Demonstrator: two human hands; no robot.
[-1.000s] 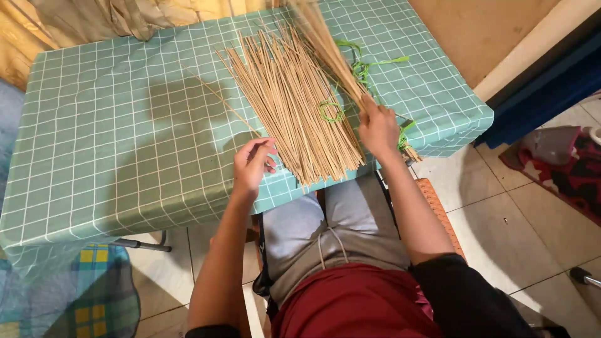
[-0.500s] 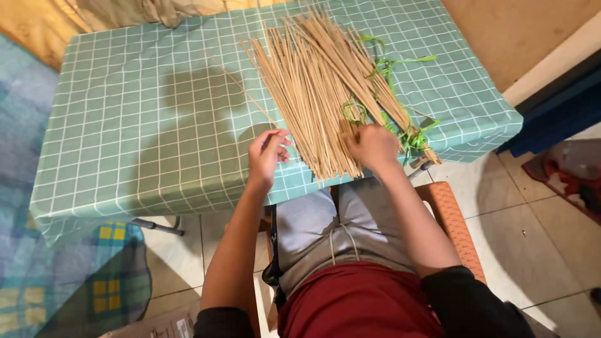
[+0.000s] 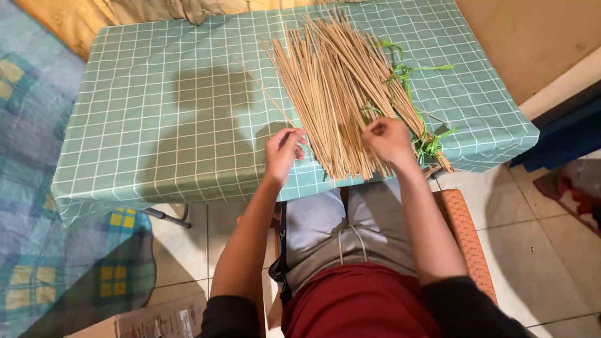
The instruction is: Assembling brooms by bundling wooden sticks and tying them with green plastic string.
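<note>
Change: our left hand (image 3: 283, 150) now lies at the left edge of the stick pile (image 3: 335, 94), and our right hand (image 3: 388, 139) sits lower on its near end than half a second ago.
Meaning: we judge we are picking sticks out of the pile.
Left fingers: pinched on one thin stick (image 3: 263, 87) that slants far-left.
Right fingers: curled on stick ends; grip unclear.
Sticks: pale, thin, fanned across the green checked counter (image 3: 156, 125), with green strips (image 3: 407, 81) at the right.

sticks (image 3: 335, 94) lie on table (image 3: 156, 125), strips (image 3: 407, 81) at right.
</note>
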